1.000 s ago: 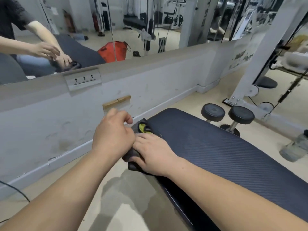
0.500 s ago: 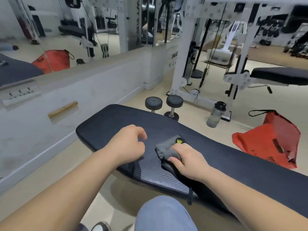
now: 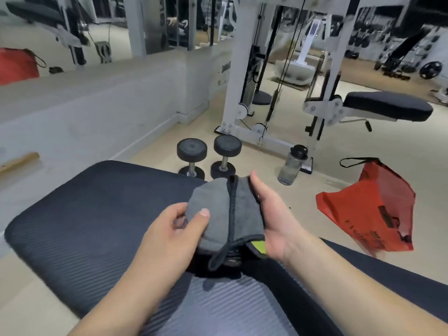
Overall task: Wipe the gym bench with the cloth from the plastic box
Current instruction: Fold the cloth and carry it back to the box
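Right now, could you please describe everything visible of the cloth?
The cloth is grey, soft-looking fabric, folded, with a dark hem running down its middle and a yellow-green tag at its lower edge. Held above the bench, it is pinched at its left edge by the left hand and rests on the open right hand.

One cloth (image 3: 218,214), two dumbbells (image 3: 192,150), one bottle (image 3: 292,166)
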Motion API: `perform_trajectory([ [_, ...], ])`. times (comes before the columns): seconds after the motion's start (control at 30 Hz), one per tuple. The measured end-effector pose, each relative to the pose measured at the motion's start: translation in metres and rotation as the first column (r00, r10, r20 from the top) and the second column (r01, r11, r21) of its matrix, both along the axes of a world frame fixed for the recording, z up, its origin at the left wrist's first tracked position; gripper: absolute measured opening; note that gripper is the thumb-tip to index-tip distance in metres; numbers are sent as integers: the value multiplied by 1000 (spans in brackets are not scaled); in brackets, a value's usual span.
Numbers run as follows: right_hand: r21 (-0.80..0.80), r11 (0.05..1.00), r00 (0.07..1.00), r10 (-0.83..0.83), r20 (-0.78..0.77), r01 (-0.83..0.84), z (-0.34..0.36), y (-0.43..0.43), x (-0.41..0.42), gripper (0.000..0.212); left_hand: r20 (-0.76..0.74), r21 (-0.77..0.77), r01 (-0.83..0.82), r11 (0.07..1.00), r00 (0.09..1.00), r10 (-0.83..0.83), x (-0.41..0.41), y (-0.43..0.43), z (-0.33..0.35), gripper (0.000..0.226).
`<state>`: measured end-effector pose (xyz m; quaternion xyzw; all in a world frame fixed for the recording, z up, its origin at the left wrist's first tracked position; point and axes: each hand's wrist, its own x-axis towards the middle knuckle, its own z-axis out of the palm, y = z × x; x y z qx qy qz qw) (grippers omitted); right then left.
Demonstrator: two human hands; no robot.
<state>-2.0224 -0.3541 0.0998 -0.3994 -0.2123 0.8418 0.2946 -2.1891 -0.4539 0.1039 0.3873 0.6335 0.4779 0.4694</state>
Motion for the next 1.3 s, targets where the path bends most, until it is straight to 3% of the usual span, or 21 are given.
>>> perform_trajectory([
  [0.07, -13, 995, 993, 99, -63, -100, -2, 24, -18, 73, 212, -53, 15, 998, 977, -3, -8, 18, -3, 29],
  [0.13, -29, 989, 987, 145, -72, -147, -2, 42, -32, 58, 453, -96, -14, 995, 890, 56, -15, 32, -1, 34],
  [0.2, -69, 985, 986, 154, -60, -158, 6, 50, -39, 47, 565, -145, -63, 987, 814, 135, -21, 40, 8, 33],
  [0.33, -117, 978, 985, 173, 1, -172, 53, 45, -34, 44, 470, -223, -73, 972, 866, 173, -27, 57, 54, 27],
  [0.43, -135, 982, 990, 138, 36, -132, 115, 42, -19, 59, 348, -215, -26, 976, 932, 101, -23, 65, 117, 16],
  [0.67, -16, 995, 959, 99, 267, -98, 309, -2, 53, 58, 142, -222, 167, 961, 980, -138, 40, 65, 342, 21],
  [0.77, -23, 999, 951, 30, 309, -24, 393, -26, 98, 47, 165, -210, 260, 943, 960, -228, 78, 56, 424, 14],
  [0.93, -106, 943, 900, -262, 349, 316, 489, -66, 168, 31, 329, -255, 430, 866, 881, -340, 131, 51, 512, 13],
  [1.1, -97, 775, 747, -557, 363, 625, 540, -124, 207, 25, 487, -303, 716, 629, 683, -544, 168, 33, 551, 25],
  [1.2, -105, 680, 667, -657, 351, 725, 559, -168, 234, 28, 451, -243, 798, 552, 596, -664, 198, 15, 563, 24],
  [1.3, -107, 613, 606, -712, 356, 783, 570, -208, 267, 35, 323, -131, 842, 524, 536, -780, 244, -2, 575, 26],
])
